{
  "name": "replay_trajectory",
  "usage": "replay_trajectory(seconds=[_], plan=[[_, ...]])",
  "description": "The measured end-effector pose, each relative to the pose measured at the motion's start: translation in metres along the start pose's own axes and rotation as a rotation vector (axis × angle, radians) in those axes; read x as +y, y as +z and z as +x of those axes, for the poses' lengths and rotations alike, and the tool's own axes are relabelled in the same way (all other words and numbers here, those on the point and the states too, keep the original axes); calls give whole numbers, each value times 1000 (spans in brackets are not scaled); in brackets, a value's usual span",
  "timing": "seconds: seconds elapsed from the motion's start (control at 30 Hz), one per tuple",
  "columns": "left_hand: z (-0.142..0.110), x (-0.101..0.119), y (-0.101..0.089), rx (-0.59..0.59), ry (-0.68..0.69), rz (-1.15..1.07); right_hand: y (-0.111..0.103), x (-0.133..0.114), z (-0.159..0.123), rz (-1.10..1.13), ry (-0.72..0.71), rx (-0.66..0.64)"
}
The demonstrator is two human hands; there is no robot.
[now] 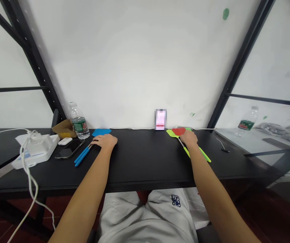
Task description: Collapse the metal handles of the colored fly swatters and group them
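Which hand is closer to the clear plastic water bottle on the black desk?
Left. The left hand is just right of the clear plastic water bottle, not touching it. The right hand is much farther right of it.

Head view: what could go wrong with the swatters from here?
Left hand sits by the blue fly swatter; lifting it might catch the water bottle beside it, and a spill could reach the white power strip. Its handle also lies close to the phone. Under the right hand, the red swatter overlaps the green swatter, so they may snag.
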State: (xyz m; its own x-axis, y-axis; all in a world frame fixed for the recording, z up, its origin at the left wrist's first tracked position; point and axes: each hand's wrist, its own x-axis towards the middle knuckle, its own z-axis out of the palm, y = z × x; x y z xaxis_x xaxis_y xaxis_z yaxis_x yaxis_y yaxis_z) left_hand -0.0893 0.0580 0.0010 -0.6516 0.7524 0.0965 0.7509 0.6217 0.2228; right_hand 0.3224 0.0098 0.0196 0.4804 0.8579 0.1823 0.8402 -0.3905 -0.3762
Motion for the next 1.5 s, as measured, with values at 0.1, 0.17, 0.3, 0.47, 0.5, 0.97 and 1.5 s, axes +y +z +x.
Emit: replay_trajectory(seconds=[0.1, 0.17, 0.3, 0.47, 0.5, 0.97, 1.5], plan=[[0, 0, -1, -25, 1, 2, -1, -4, -3, 4, 21, -13], [1, -1, -2, -26, 4, -9, 0, -6, -3, 2, 10, -21], [3, -3, -1, -2, 21, -24, 1, -8, -3, -7, -1, -28], [1, -3, -4, 25, 7, -51, 1, -10, -5, -8, -11, -27], [-1, -3, -5, 29, 7, -59, 2, -11, -5, -5, -11, -26], [-32, 8, -9, 36, 397, -150, 15, -29, -14, -45, -178, 57], [-91, 36, 5, -110, 993, -319, 26, -39, -20, 75, -401, 74]])
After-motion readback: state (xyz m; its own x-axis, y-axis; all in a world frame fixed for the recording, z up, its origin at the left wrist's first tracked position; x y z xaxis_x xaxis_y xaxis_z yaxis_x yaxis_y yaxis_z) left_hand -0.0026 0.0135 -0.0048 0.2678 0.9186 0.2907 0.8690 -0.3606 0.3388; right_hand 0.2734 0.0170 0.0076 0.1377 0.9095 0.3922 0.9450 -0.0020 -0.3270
